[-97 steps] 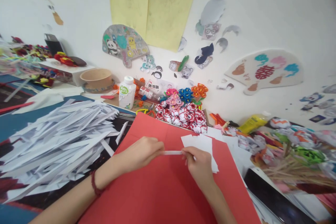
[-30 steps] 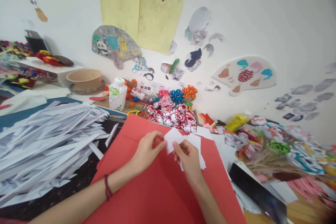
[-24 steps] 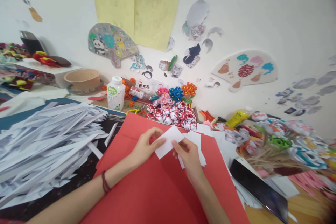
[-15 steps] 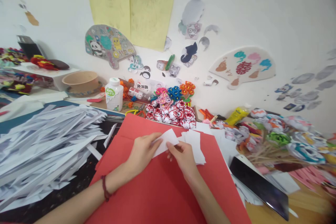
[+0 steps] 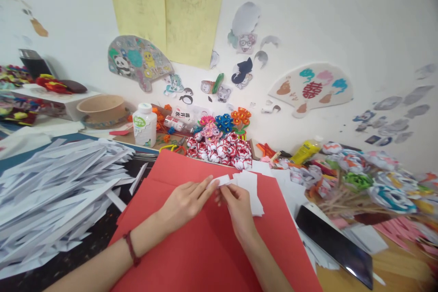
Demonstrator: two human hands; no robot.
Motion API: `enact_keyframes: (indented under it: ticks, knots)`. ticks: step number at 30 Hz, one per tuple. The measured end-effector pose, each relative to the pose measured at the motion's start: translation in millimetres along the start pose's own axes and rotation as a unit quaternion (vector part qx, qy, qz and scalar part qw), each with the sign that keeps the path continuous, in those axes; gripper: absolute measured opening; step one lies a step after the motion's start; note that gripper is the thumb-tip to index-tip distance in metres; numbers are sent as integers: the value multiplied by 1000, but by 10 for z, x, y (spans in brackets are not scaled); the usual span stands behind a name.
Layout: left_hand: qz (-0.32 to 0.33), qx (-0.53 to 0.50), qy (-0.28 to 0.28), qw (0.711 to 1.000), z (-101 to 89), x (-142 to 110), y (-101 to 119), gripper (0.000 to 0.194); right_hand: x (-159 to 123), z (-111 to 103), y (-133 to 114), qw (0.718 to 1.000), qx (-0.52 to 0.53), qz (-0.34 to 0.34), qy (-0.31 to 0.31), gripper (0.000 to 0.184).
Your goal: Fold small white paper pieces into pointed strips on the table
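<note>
Since half a second ago, the left hand (image 5: 185, 200) has flattened out and its fingertips have slid across the white paper (image 5: 223, 179), so I now see only a narrow piece of it where a wider sheet showed before. From my end, the paper is near the middle of the frame, held just above the red sheet (image 5: 212, 246) between both sets of fingertips. I read the left fingers as nearly straight and close together, closed onto the paper's left end; I cannot tell exactly how the thumb presses. On the right hand (image 5: 239, 207), thumb and forefinger are pinched together at the paper's lower edge, with the remaining fingers curled loosely below.

Just beside the right hand I have more white squares (image 5: 252, 191), lying overlapped on the red sheet. A dark red bracelet (image 5: 130, 248) circles the left wrist. At the left of the frame I see a big heap of paper strips (image 5: 65, 196), and at lower right a black phone (image 5: 335, 242) lies slanted. Above the red sheet, at centre, sit piled red-and-white flowers (image 5: 222, 150), with a white bottle (image 5: 144, 127) standing upright to their left and a yellow bottle (image 5: 305, 151) tilted over to their right.
</note>
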State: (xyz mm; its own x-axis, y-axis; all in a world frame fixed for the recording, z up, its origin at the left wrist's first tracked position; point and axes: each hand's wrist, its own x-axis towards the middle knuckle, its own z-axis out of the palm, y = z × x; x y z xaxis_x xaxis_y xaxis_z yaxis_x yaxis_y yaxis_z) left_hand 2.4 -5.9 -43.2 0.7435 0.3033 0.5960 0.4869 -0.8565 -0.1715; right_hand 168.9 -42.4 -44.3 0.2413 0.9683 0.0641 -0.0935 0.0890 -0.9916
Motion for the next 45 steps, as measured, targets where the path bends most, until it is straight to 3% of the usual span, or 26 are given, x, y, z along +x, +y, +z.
enact_keyframes:
  ticks: [10, 12, 14, 17, 19, 22, 27, 35, 45]
  knots:
    - [8, 11, 2, 1000, -4, 5, 52, 45, -8, -22, -74, 997, -68, -42, 15, 34]
    - [-16, -22, 1, 1000, -20, 7, 74, 42, -10, -28, -79, 994, -92, -48, 15, 37]
    - [-93, -90, 10, 992, -49, 22, 89, 36, -10, -28, -80, 992, -113, -54, 9, 39]
    - [-254, -241, 19, 937, -101, 73, 79, 27, -10, -14, -72, 991, -124, -54, -10, 39]
    - [-309, -355, 1, 882, -122, 116, 55, 24, -16, 0, -65, 990, -125, -54, -27, 37]
    - [-315, -474, -37, 821, -115, 160, 24, 28, -35, 15, -70, 987, -143, -64, -39, 34]
    - [-335, -515, -43, 788, -66, 157, 43, 32, -68, 27, -126, 981, -172, -85, -25, 34]
    - [-357, -530, -44, 768, -52, 151, 99, 32, -53, 19, -122, 990, -121, -63, -21, 25]
    - [-360, -499, -49, 787, -59, 133, 106, 33, -57, -14, -101, 989, -122, -66, -44, 30]
